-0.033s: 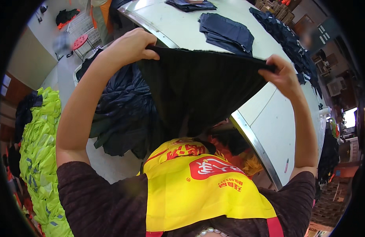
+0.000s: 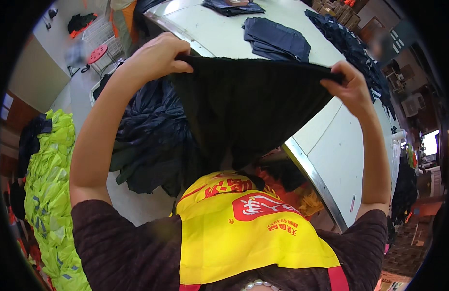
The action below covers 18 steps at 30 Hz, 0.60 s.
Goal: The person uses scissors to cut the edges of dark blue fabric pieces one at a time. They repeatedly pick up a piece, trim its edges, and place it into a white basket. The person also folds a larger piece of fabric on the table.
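A dark, near-black garment (image 2: 253,106) hangs stretched between my two hands, held up by its top edge. My left hand (image 2: 164,53) pinches the upper left corner, thumb below the edge. At the upper right corner, my right hand (image 2: 348,85) grips the cloth between thumb and bent fingers. The top edge is nearly straight, and the lower part narrows and falls in shadow toward my yellow apron (image 2: 253,233). Whether it is trousers or another piece I cannot tell. Behind its left side lies a heap of dark garments (image 2: 151,121).
A pale table (image 2: 326,145) with a metal edge stretches ahead and right. On it lie a folded dark stack (image 2: 278,39), another dark stack (image 2: 234,7), a row of dark clothes (image 2: 350,48) and a pen (image 2: 352,202). Fluorescent yellow garments (image 2: 49,194) are piled at left; a red stool (image 2: 97,53) stands beyond.
My right hand has shifted slightly up and to the right, pulling the top edge of the garment a little straighter. My left hand has barely moved and both still hold on.
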Motion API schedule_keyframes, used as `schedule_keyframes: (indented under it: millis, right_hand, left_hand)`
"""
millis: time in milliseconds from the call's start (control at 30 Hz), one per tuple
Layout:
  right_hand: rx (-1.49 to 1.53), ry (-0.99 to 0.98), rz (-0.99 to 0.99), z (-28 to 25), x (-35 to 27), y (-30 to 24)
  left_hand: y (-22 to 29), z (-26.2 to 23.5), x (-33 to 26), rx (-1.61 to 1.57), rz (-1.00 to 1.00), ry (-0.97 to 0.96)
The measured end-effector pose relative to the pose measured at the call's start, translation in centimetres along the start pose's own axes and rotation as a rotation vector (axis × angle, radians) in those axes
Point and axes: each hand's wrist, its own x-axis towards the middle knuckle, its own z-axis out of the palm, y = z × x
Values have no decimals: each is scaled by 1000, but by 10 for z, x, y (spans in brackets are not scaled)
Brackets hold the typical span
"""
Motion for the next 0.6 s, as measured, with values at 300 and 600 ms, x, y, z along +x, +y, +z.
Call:
schedule_keyframes:
  millis: [300, 600]
  right_hand:
    - [338, -500, 301, 27, -29, -8]
    - [1574, -913, -502, 41, -44, -96]
  left_hand:
    - [-12, 35, -23, -486, -138, -90]
    - [44, 21, -26, -1710, 118, 1013]
